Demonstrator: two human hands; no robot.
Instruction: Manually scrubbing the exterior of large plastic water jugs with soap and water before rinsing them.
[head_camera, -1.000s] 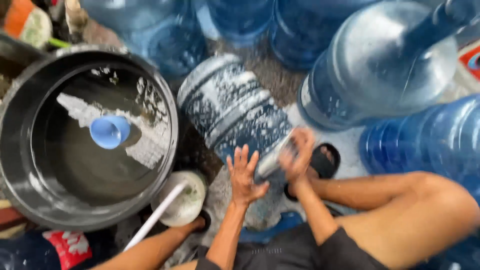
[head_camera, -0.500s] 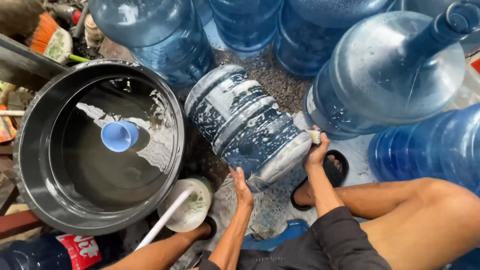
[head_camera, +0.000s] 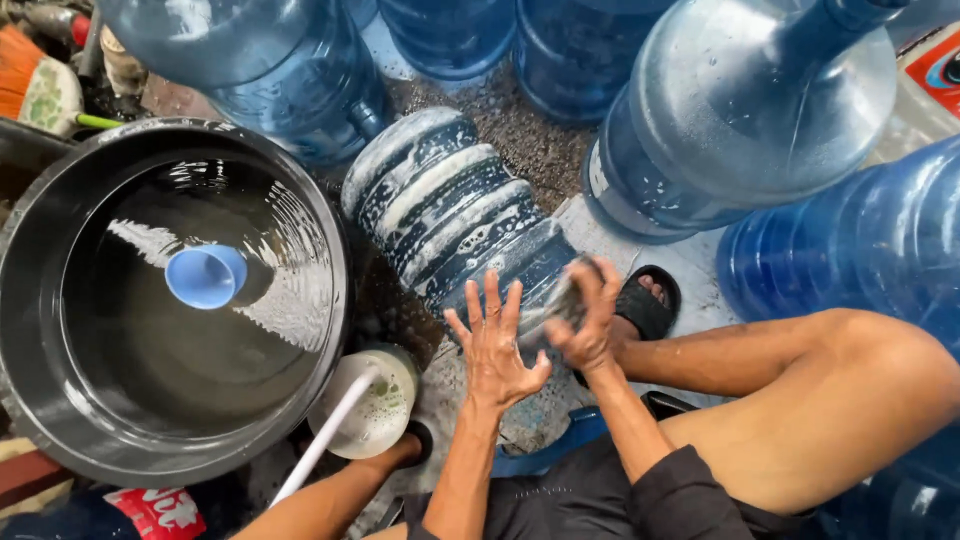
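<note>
A large blue water jug (head_camera: 455, 215) lies on its side on the wet ground, streaked with white soap foam. My left hand (head_camera: 495, 350) rests flat with fingers spread on the jug's near end. My right hand (head_camera: 585, 315) is closed on a small grey scrubbing pad (head_camera: 560, 300) pressed against the same end of the jug. My knees and sandalled feet frame the jug from below.
A big black tub (head_camera: 300, 225) of water with a floating blue scoop (head_camera: 205, 275) stands at left. A white bowl of soapy liquid with a white handle (head_camera: 375, 400) sits by my left foot. Several upright blue jugs (head_camera: 740, 110) crowd the top and right.
My right hand has come down from the jug's right edge onto its near end. My left hand has moved up flat onto the jug with fingers spread.
</note>
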